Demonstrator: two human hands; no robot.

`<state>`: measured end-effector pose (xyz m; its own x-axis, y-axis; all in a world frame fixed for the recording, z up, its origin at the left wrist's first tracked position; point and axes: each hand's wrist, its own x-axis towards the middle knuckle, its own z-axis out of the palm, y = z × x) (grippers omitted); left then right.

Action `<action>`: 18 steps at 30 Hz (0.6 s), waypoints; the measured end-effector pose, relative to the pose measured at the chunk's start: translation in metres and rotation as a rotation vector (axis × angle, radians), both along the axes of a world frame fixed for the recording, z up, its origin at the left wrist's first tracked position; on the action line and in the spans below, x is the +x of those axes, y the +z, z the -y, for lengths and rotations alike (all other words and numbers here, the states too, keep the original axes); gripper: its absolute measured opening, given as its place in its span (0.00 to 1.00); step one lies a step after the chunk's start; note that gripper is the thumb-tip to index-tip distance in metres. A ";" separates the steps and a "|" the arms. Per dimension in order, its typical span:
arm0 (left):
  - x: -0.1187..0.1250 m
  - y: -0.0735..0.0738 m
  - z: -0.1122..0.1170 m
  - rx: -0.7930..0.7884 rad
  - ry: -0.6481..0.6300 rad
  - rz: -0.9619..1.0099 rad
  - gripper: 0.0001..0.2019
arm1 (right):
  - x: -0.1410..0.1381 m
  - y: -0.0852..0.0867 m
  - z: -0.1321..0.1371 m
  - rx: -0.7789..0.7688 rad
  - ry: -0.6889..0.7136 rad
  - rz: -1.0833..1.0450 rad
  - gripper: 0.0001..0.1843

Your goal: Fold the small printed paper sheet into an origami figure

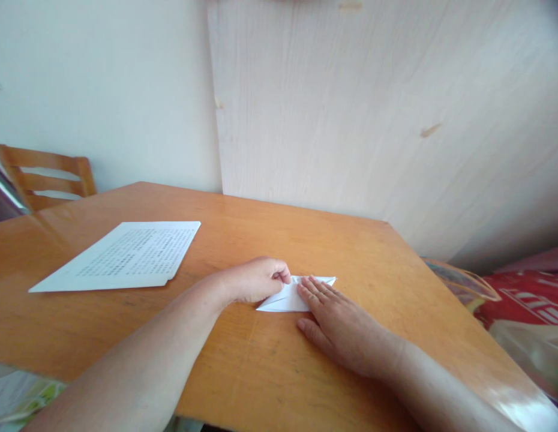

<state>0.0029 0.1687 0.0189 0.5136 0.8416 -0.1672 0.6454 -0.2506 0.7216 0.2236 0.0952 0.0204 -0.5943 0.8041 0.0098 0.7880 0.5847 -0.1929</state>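
A small folded sheet of white paper [290, 302] lies on the wooden table [243, 240], its outline slanted with pointed corners. My left hand [260, 279] rests at its left end with the fingers curled in; the fingertips meet the paper's upper left part, and I cannot make out whether they pinch a flap. Flat across the right part of the paper lies my right hand [337, 324], fingers stretched out and thumb apart on the table. The right hand hides some of the folded paper.
To the left lies a stack of printed sheets [130, 255]. A wooden chair [54, 171] stands beyond the table's far left edge. Past the right edge are a red bag [526, 297] and other bags. A pale wooden panel [306, 108] and wall stand behind.
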 end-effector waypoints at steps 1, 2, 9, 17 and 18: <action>-0.001 0.001 0.000 -0.008 -0.016 -0.029 0.13 | 0.000 0.000 0.000 0.001 0.000 -0.007 0.35; -0.001 0.002 0.000 -0.014 -0.032 -0.062 0.14 | 0.000 -0.001 0.000 0.002 0.000 -0.016 0.35; -0.007 0.011 0.003 0.087 -0.119 -0.248 0.15 | 0.004 -0.008 -0.001 0.005 -0.006 -0.057 0.35; -0.012 0.028 0.009 0.054 -0.172 -0.327 0.11 | 0.004 -0.006 -0.001 -0.017 -0.015 -0.036 0.36; -0.013 0.030 0.010 0.053 -0.180 -0.338 0.12 | 0.003 -0.005 -0.001 -0.025 -0.020 -0.030 0.36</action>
<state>-0.0100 0.1588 0.0486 0.5774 0.7550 -0.3108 0.7868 -0.4130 0.4586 0.2270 0.0961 0.0157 -0.5783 0.8158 0.0067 0.7929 0.5640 -0.2308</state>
